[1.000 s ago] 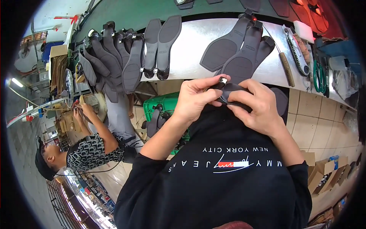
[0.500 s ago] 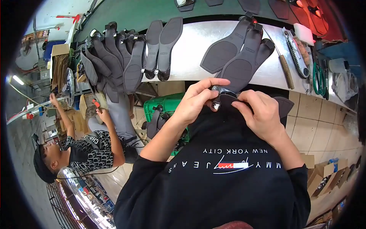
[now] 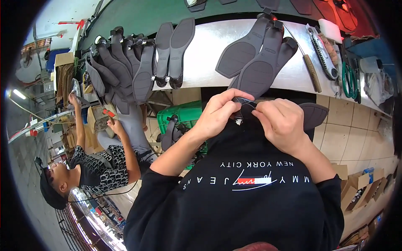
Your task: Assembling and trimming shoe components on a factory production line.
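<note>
Both my hands meet over my lap, just below the metal bench's front edge. My left hand (image 3: 217, 115) pinches the near end of a dark grey heeled shoe sole (image 3: 245, 104) with thumb and fingers. My right hand (image 3: 282, 123) grips the same sole from the right, fingers curled over it. A small white bit shows under the sole between the two hands. Most of the sole is hidden by my fingers; a dark rounded part (image 3: 314, 115) sticks out to the right of my right hand.
The metal bench (image 3: 205, 58) carries a row of grey heeled soles (image 3: 125, 67) at left, two upright ones (image 3: 173, 50) and a pile (image 3: 255, 54) in the middle. A hammer (image 3: 307, 62), a knife and green scissors (image 3: 349, 79) lie right. A green crate (image 3: 184, 115) is below. A co-worker (image 3: 96, 167) works at left.
My hands have drawn the sole a little lower and closer to my body, and my fingers shifted on it. The co-worker at left raised an arm.
</note>
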{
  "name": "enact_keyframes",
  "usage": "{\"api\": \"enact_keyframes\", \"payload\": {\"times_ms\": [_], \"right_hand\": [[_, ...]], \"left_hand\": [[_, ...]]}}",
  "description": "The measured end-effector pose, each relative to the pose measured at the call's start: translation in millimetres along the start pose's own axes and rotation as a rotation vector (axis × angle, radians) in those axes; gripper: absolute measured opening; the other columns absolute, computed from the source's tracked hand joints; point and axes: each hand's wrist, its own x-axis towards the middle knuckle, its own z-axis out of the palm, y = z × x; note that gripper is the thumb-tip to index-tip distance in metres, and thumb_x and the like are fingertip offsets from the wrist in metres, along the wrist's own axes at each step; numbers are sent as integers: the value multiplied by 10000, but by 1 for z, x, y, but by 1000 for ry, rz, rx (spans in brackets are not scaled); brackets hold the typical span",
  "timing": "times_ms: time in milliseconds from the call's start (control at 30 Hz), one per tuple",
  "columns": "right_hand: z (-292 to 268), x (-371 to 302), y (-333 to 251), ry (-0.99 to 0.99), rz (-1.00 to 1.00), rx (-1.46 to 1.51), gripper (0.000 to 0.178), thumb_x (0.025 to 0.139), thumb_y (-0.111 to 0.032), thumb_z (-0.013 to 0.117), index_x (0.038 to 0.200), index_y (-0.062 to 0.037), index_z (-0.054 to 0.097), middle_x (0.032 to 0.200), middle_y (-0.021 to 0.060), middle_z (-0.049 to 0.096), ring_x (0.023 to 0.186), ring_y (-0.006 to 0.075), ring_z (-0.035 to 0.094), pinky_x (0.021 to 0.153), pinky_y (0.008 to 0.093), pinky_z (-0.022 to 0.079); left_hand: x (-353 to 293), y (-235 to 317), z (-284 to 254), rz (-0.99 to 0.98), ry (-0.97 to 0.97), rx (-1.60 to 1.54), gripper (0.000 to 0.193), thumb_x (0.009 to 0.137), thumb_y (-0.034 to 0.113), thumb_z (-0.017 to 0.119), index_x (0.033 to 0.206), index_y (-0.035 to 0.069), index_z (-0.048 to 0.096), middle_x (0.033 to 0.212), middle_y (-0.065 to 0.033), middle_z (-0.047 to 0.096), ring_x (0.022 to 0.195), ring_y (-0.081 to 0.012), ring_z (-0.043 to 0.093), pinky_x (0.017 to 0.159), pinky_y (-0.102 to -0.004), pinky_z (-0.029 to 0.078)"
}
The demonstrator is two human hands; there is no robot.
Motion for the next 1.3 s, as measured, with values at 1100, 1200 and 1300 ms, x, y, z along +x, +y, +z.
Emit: {"api": "enact_keyframes", "payload": {"times_ms": [1100,1200,1300], "right_hand": [[-19,20,133,348,282,-434,307,854,17,537,1157,17,590,945,176,581,933,357,545,834,440,436],[-35,34,89,425,259,-208,271,917,-4,502,1173,21,589,988,121,623,844,231,586,769,336,467],[-12,24,29,-44,447,537,351,928,-14,510,1266,-42,600,787,6,611,698,50,534,609,207,446]], "left_hand": [[23,-25,-52,-3,315,-1100,442,839,181,675,1258,127,546,1201,-81,573,1057,-261,614,747,-286,568],[21,-17,-42,-27,208,-1261,375,856,176,657,1216,121,567,1174,-77,610,1075,-253,616,735,-280,570],[20,-11,-29,-95,129,-1389,204,874,215,655,1031,87,632,1035,-55,667,984,-217,646,608,-257,558]]}}
